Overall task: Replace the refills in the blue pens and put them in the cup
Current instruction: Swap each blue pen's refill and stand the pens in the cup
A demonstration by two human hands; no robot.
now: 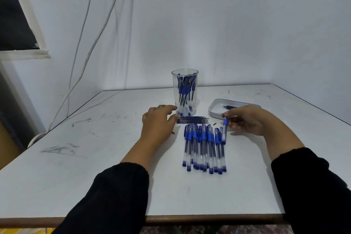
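Note:
A clear plastic cup (185, 81) stands near the middle of the white table and holds several blue pens. In front of it lies a row of dark refills (193, 119). Closer to me, several blue-capped pens (204, 148) lie side by side. My left hand (157, 123) rests on the table with its fingertips at the left ends of the refills and beside the cup's base. My right hand (245, 119) pinches the blue top of one pen (225, 131), which hangs just right of the row.
A shallow white tray (216, 108) with a few dark pieces sits right of the cup, partly behind my right hand. White cables (85, 59) run down the wall at the left. The table's front edge (171, 218) is close to me.

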